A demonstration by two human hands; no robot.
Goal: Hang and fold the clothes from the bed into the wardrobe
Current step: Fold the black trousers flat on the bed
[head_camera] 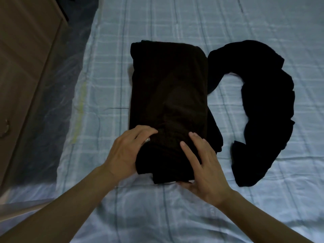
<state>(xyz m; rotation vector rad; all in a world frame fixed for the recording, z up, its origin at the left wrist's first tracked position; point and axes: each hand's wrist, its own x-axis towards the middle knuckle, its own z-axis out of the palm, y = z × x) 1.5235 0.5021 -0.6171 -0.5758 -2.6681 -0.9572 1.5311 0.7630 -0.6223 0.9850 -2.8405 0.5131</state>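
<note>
Folding was well along, we judged, for the dark brown knitted garment lay as a long, neat oblong on the pale blue checked bedsheet, its long axis running straight away from us and its near end bunched into a thicker roll between our hands. Our left hand curled round the left corner of that near end, fingers pressed onto the cloth beside a small pale label, closed on the fabric rather than lying flat. Our right hand sat on the right side of the same end, fingers spread over the top and thumb tucked under the lower edge, so it was pinching the roll lightly, not clenched. Both hands were about equally near, each at its own corner, with the whole length of the garment lying ahead of the grip; any coming fold or lift would probably have to carry the near end forward along that axis, or raise the bundle from this end. Just to the right, touching or nearly touching the folded piece at its upper edge, a black garment lay loose in a curved heap, not yet folded. Off the left edge of the bed stood brown wooden furniture with a metal handle; whether it was the wardrobe we could not tell.
</note>
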